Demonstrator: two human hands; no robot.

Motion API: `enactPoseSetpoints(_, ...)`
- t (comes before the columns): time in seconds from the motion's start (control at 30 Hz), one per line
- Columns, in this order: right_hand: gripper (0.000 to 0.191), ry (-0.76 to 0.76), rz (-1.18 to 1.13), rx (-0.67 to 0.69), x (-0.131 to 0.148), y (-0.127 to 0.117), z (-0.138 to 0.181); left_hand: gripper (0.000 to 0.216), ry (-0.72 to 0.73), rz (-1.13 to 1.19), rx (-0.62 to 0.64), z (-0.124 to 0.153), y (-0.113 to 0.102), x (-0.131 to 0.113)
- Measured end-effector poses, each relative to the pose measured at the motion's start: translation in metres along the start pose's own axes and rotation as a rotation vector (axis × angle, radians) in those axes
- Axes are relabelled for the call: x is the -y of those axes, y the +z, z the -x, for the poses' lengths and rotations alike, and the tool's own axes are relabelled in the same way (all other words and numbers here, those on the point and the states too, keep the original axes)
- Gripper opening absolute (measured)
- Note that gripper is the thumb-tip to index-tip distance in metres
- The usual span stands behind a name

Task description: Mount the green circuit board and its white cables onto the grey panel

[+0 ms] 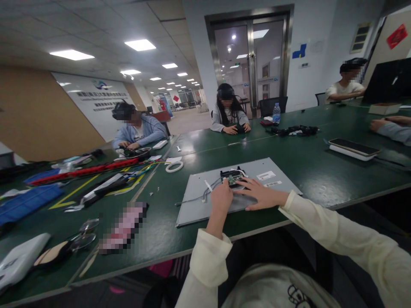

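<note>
A flat grey metal panel with white labels lies on the green table in front of me. Near its far edge sits a small green circuit board in a black frame. My left hand is closed at the board's left side, thumb and fingertips together; what they pinch, if anything, is too small to make out. From the right, my right hand reaches over the panel with its fingers stretched out, the tips at the board's right edge. Grey cables run leftward from beside my left hand.
Left of the panel are a roll of white tape, a pixelated pink object, glasses and a blue bin. A phone lies at the right, a water bottle farther back. Several people sit around the table.
</note>
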State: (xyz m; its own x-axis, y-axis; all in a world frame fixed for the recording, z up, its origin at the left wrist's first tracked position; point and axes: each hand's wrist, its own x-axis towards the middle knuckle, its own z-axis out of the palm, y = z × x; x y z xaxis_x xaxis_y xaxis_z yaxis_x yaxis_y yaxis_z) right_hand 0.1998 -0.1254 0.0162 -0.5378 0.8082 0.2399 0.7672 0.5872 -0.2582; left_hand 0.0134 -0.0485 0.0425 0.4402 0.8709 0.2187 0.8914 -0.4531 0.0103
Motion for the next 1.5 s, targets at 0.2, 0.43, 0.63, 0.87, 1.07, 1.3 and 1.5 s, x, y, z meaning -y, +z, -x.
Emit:
enactPoseSetpoints(0.2,0.071,0.136,-0.004,0.056,-0.011,-0.008,0.001,0.029,-0.034,0.022,-0.087,0.004,-0.008,-0.005)
enactPoseSetpoints(0.43,0.066,0.465,0.091,0.005,-0.044,-0.005,-0.004,0.028,-0.032,0.001,-0.087,0.005,-0.012,-0.006)
enactPoseSetpoints(0.63,0.063,0.854,0.179,-0.076,-0.090,-0.002,-0.002,0.026,-0.026,0.004,-0.061,0.007,-0.014,-0.008)
enactPoseSetpoints(0.87,0.060,1.159,0.226,-0.195,-0.142,-0.005,0.025,0.025,0.009,0.074,-0.019,0.010,-0.016,-0.009)
enactPoseSetpoints(1.07,0.062,1.303,0.211,-0.239,-0.168,-0.012,0.046,0.025,0.045,0.131,-0.001,0.011,-0.013,-0.009)
enactPoseSetpoints(1.3,0.062,1.386,0.208,-0.280,-0.184,-0.017,0.063,0.025,0.019,0.134,0.000,0.012,-0.015,-0.010)
enactPoseSetpoints(1.5,0.060,1.370,0.246,-0.337,-0.187,-0.012,0.067,0.023,-0.002,0.266,-0.111,0.028,-0.033,-0.012)
